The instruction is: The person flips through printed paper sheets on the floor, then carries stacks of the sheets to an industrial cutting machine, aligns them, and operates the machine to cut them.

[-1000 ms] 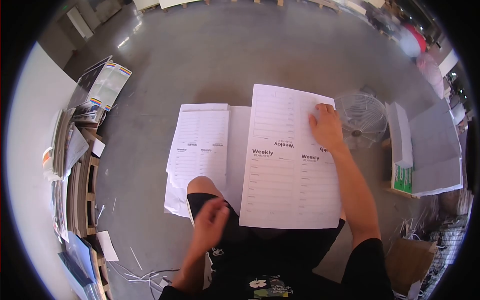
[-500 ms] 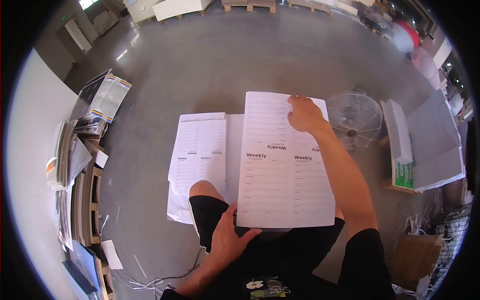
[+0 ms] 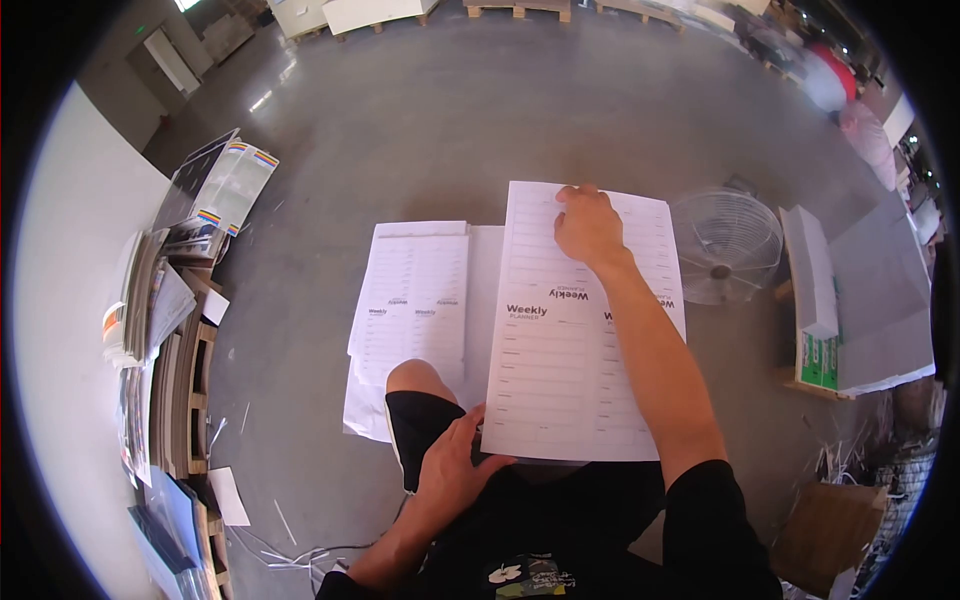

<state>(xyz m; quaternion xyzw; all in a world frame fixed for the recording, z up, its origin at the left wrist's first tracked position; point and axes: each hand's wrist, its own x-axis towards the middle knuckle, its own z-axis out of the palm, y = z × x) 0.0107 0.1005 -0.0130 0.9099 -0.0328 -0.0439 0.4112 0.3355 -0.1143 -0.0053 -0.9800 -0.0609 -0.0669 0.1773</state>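
Note:
A printed "Weekly Planner" sheet (image 3: 545,400) lies in front of me on top of what looks like a stack, its lower edge over my lap. At its top edge, my right hand (image 3: 590,228) has its fingers curled closed on the paper, and the forearm covers part of the right half. My left hand (image 3: 452,470) is by the lower left corner, thumb stretched along the bottom edge and fingers apart from it, the fingertips partly hidden at the side. To the left, beyond my knee, sits another pile of planner sheets (image 3: 415,280).
A round floor fan (image 3: 725,245) stands right of the sheets. Further right is a pallet with boards and a white box (image 3: 812,270). Stacked cardboard and papers (image 3: 165,400) line the left wall. Paper strips and a cable (image 3: 290,560) lie on the floor at lower left.
My right hand has slid left along the sheet's top edge. My left hand stays by the lower left corner. The whole view has shifted slightly.

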